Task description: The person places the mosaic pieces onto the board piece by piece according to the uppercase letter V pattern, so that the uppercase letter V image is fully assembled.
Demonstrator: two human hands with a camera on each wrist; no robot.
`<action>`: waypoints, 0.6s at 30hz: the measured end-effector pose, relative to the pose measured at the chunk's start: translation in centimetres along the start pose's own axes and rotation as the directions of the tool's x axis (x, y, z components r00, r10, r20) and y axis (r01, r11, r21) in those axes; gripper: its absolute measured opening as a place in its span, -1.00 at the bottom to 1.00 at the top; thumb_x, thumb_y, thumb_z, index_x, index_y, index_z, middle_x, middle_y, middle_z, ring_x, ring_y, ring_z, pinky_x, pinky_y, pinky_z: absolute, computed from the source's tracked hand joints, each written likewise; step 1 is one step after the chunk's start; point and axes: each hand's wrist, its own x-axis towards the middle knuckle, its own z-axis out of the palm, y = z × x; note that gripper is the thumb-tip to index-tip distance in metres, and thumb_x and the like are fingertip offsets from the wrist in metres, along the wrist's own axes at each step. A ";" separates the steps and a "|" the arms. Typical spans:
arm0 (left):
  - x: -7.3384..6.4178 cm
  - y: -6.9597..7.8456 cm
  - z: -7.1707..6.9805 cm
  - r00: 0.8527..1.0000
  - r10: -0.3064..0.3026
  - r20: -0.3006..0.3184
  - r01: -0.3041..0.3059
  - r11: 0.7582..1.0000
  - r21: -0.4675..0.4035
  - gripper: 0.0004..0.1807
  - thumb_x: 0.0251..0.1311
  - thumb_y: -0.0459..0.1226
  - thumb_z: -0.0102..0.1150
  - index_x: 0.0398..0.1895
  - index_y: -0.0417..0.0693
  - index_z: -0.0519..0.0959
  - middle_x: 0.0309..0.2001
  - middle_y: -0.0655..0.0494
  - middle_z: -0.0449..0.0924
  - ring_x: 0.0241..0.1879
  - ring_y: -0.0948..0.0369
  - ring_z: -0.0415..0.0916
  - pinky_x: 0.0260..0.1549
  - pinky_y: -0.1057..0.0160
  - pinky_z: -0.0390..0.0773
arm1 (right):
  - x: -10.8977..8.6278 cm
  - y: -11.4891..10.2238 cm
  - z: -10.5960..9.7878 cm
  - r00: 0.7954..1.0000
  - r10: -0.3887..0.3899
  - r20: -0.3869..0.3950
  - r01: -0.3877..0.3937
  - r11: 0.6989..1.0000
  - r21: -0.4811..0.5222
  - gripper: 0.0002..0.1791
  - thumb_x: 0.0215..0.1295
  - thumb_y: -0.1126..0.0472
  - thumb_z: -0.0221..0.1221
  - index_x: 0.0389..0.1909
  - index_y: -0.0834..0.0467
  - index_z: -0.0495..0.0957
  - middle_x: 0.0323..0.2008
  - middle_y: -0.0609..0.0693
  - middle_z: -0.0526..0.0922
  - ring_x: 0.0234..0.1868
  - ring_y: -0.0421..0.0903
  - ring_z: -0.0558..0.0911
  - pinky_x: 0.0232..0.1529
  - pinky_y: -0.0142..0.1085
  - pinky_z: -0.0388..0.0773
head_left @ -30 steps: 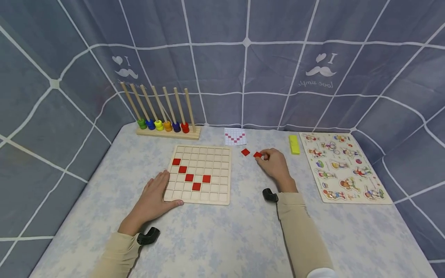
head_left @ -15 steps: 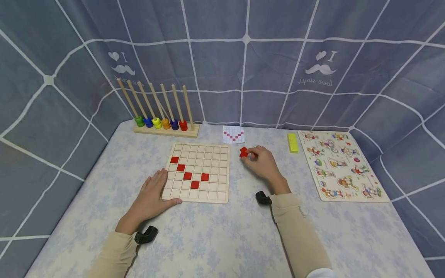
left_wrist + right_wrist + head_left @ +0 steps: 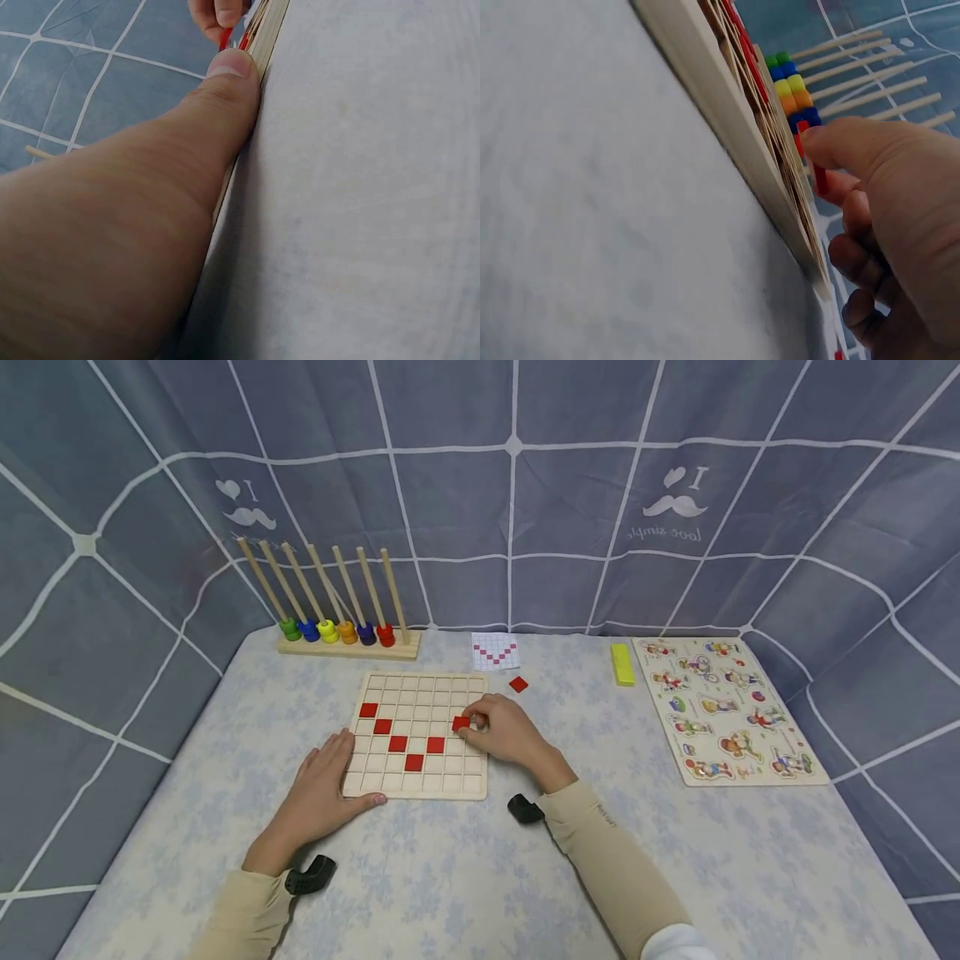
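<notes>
My right hand point(image 3: 504, 729) pinches a red square tile point(image 3: 461, 724) between thumb and fingers, close over the right part of the wooden grid board point(image 3: 390, 783). In the right wrist view the held tile point(image 3: 820, 174) stands on edge at the fingertips, beside the board's raised rim point(image 3: 742, 161). Several red tiles lie in the board's cells in a slanting line, with one more red tile point(image 3: 435, 745) up to the right of the lowest. My left hand point(image 3: 318, 793) rests at the board's left edge, fingers straight, its thumb point(image 3: 229, 71) along the near edge.
Behind the board lie a printed pattern card point(image 3: 496, 652) and a loose red tile point(image 3: 518, 684). A wooden peg rack point(image 3: 348, 649) with coloured beads stands at the back left. A yellow block point(image 3: 622, 665) and a picture puzzle board point(image 3: 731, 714) lie to the right.
My right hand has carried one red tile leftward from the tabletop to over the board. The other loose tile stays behind. My left hand keeps its place at the board's edge.
</notes>
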 end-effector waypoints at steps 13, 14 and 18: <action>0.1 0.3 0.2 1.000 0.011 -0.026 -0.011 1.000 -0.009 0.35 0.04 0.31 0.39 0.63 -0.32 -0.07 0.61 -0.34 -0.06 0.60 -0.27 -0.13 0.53 -0.32 -0.12 | 0.2 -0.5 0.6 1.000 0.014 0.018 -0.013 0.999 -0.041 -0.72 0.33 0.04 0.35 -0.06 0.12 0.74 -0.52 -0.17 0.47 -0.24 -0.15 0.47 -0.08 -0.28 0.53; 0.0 0.3 0.1 1.000 0.006 -0.026 -0.007 1.000 -0.004 0.36 0.03 0.30 0.40 0.63 -0.32 -0.08 0.62 -0.33 -0.06 0.61 -0.26 -0.13 0.53 -0.31 -0.13 | 0.2 -0.6 0.7 1.000 0.012 0.019 -0.011 0.999 -0.038 -0.72 0.33 0.05 0.35 -0.06 0.13 0.74 -0.52 -0.17 0.47 -0.24 -0.15 0.47 -0.08 -0.28 0.53; -0.2 0.0 0.1 1.000 0.000 -0.016 0.000 1.000 0.011 0.37 0.04 0.31 0.39 0.64 -0.30 -0.11 0.62 -0.32 -0.09 0.61 -0.25 -0.15 0.54 -0.30 -0.14 | 0.2 -0.9 0.9 1.000 0.013 0.009 -0.012 0.999 -0.031 -0.73 0.33 0.07 0.36 -0.06 0.13 0.76 -0.53 -0.17 0.48 -0.25 -0.16 0.48 -0.07 -0.29 0.54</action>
